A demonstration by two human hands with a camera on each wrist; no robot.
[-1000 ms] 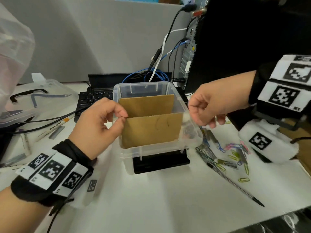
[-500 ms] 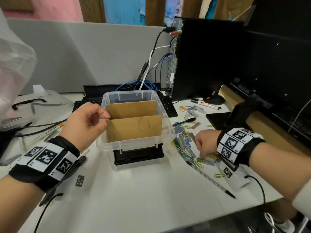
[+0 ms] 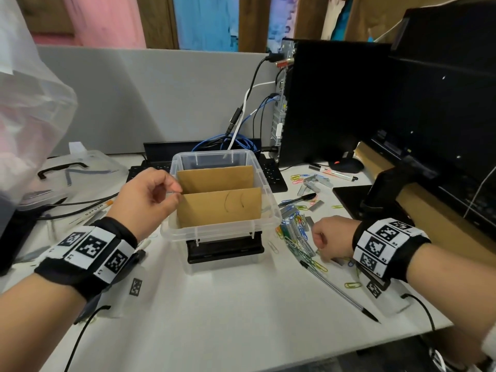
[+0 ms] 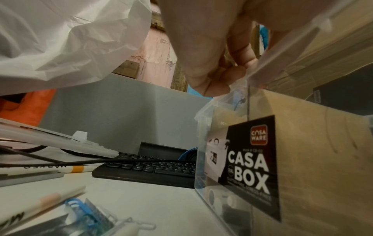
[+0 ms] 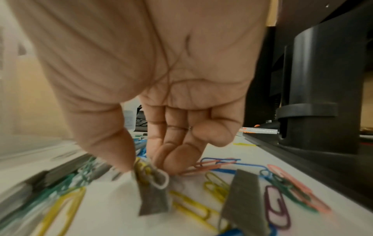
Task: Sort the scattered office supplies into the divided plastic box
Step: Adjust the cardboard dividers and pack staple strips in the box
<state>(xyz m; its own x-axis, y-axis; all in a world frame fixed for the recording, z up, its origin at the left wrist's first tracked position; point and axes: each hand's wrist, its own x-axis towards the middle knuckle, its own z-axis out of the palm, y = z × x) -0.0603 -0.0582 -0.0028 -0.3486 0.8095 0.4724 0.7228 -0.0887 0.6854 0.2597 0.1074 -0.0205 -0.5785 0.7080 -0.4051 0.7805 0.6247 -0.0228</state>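
we see the clear plastic box (image 3: 221,232) on the white bench (image 3: 241,318), split by two brown cardboard dividers (image 3: 218,208) standing upright; a black label covers part of its near wall. our left hand (image 3: 146,194) is at the box's left rim, fingers curled with thumb and forefinger pinching the rim or the divider edge; we cannot tell which, since the translucent rim blurs the contact in the left wrist view. just right of the box, our right hand (image 3: 331,236) reaches down into the pile of coloured wire paper clips (image 5: 278,190), thumb and fingertips pinching a grey staple strip (image 5: 154,196) together with a few clips, motion-blurred. another flat grey strip (image 5: 242,199) lies just right of that hand. a thin black pen (image 3: 339,291) lies nearer us than the right hand. beyond the box, a black keyboard (image 3: 271,173) is partly hidden.
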